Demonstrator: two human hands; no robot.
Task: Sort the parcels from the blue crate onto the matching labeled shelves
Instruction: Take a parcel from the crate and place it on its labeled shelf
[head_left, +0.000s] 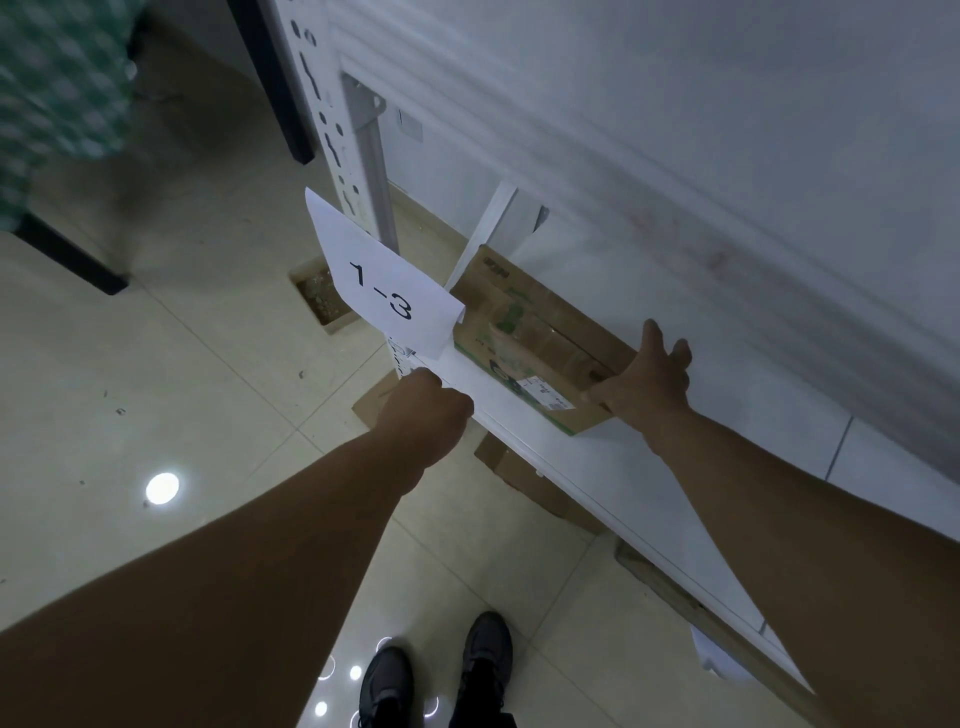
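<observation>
Parcel (524, 338): flat cardboard box, likely light and stiff, on the shelf (571, 457) right of label 1-3 (384, 296), best held by both ends; right grip (647, 384) spread flat on its right end, left grip (426, 410) curled at the shelf edge, hold unclear.

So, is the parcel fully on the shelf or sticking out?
Fully on: the parcel lies flat on the shelf, bare shelf showing in front; right hand rests on its end.

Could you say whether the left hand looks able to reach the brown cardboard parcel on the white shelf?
Probably yes: the left hand is at the front edge of the white shelf, with bare shelf between it and the brown cardboard parcel. The right hand rests on its right end.
</observation>
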